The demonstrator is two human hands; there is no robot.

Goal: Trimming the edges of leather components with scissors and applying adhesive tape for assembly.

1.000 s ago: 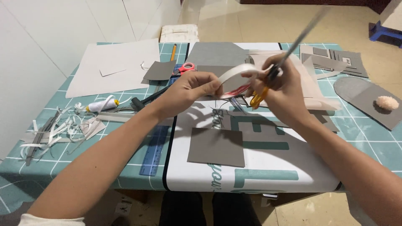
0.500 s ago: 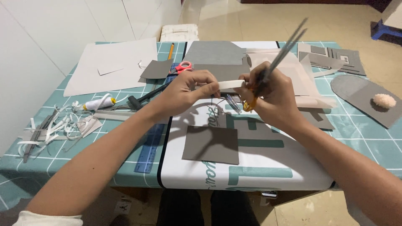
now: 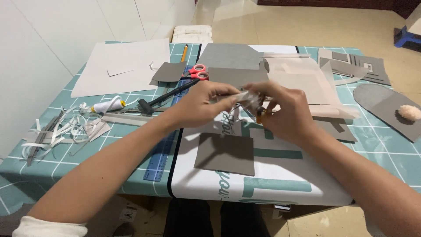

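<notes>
Both hands meet above the middle of the counter (image 3: 131, 175). Left hand (image 3: 199, 105) pinches one end of a pale strip (image 3: 240, 97), fingers closed on it. Right hand (image 3: 287, 112) closes over the other end, fingers curled; a small orange-handled tool (image 3: 259, 115) shows under the palm, seemingly tucked in the same grip, though most of it is hidden.

Strip's long axis runs roughly left to right, spanning the short gap between the two hands. It hangs clear of the counter, above a white printed sheet (image 3: 272, 180). Motion blur at the middle; cannot tell whether the strip is twisted or folded there. Neither hand is nearer: each has an end.

Directly below the hands, a dark grey square (image 3: 226, 153) lies flat on the sheet. Beside the left forearm, a blue ruler (image 3: 160, 156) lies lengthwise away from the body. Further off: red-handled scissors (image 3: 198, 72), a spool of white thread (image 3: 107, 105), a heap of pale offcuts (image 3: 61, 129) at the left edge, and a fluffy pale ball (image 3: 410, 112) on a grey piece, far right.
</notes>
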